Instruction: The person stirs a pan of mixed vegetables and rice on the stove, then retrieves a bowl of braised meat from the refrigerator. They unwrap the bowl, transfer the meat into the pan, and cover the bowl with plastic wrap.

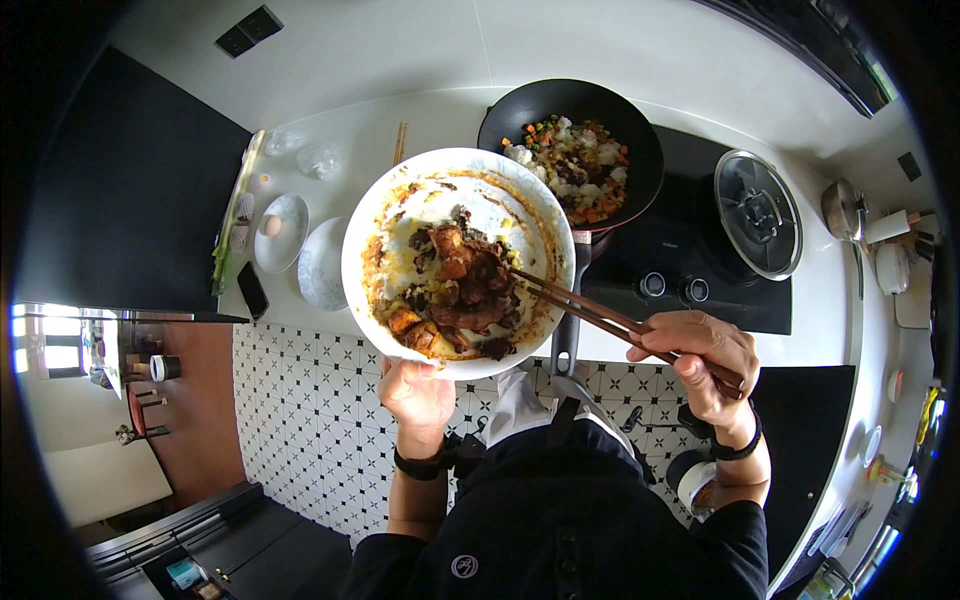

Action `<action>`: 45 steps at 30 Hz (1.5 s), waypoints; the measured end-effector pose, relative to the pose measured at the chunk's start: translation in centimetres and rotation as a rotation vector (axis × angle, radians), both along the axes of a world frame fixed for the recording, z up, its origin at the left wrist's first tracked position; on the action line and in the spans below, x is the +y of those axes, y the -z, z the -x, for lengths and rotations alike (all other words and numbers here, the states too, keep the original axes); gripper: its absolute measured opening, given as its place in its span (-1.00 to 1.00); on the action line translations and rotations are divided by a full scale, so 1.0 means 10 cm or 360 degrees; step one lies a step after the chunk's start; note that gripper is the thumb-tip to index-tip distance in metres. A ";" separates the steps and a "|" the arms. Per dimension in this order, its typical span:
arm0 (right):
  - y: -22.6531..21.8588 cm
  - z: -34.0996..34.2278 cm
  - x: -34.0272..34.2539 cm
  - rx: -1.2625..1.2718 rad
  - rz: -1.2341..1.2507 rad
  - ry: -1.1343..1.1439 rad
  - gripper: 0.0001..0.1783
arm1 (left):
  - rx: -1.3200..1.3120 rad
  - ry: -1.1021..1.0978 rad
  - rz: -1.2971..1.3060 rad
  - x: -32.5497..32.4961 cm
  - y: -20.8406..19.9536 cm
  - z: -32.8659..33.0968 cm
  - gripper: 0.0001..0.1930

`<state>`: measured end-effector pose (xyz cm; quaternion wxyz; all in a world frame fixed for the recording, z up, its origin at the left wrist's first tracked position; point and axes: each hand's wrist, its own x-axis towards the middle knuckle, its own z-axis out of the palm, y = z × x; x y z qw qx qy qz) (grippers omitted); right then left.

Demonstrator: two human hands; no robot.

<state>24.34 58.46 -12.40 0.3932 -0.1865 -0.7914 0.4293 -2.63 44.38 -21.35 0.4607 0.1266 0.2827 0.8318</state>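
My left hand [416, 395] grips the near rim of a white bowl [366, 215], holding it up over the counter's front edge. Dark brown braised meat [475, 290] lies inside with chopped bits, and sauce is smeared around the inner wall. A pair of brown wooden chopsticks [600, 317] is held in my right hand [705, 362], their tips at the meat. Behind the bowl, to the right, a black wok [640, 150] holds rice [575, 165] mixed with peas and carrot pieces. Part of the wok's handle [565, 345] shows beside the bowl.
On the black cooktop [680, 240] a lidded pot [758, 215] stands at the right. Left on the counter are a plate with an egg [273, 226], another pale plate [320, 265], a phone [253, 290], a scallion [222, 250] and plastic wrap [318, 160]. Another chopstick pair [401, 142] lies behind the bowl.
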 end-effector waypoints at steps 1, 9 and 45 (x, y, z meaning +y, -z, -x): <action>0.00 0.01 0.00 -0.0025 -0.0084 -0.0026 -0.67 | 0.0030 -0.0018 0.0035 -0.01 0.00 0.00 -0.34; 0.16 0.14 0.24 -0.0064 -0.0655 -0.0150 -0.64 | -0.0042 -0.0045 0.0081 0.22 0.14 -0.01 -0.36; 0.88 0.67 0.97 -0.0145 0.0266 0.0605 -0.86 | -0.0156 -0.0173 0.0307 0.12 0.07 0.59 -0.48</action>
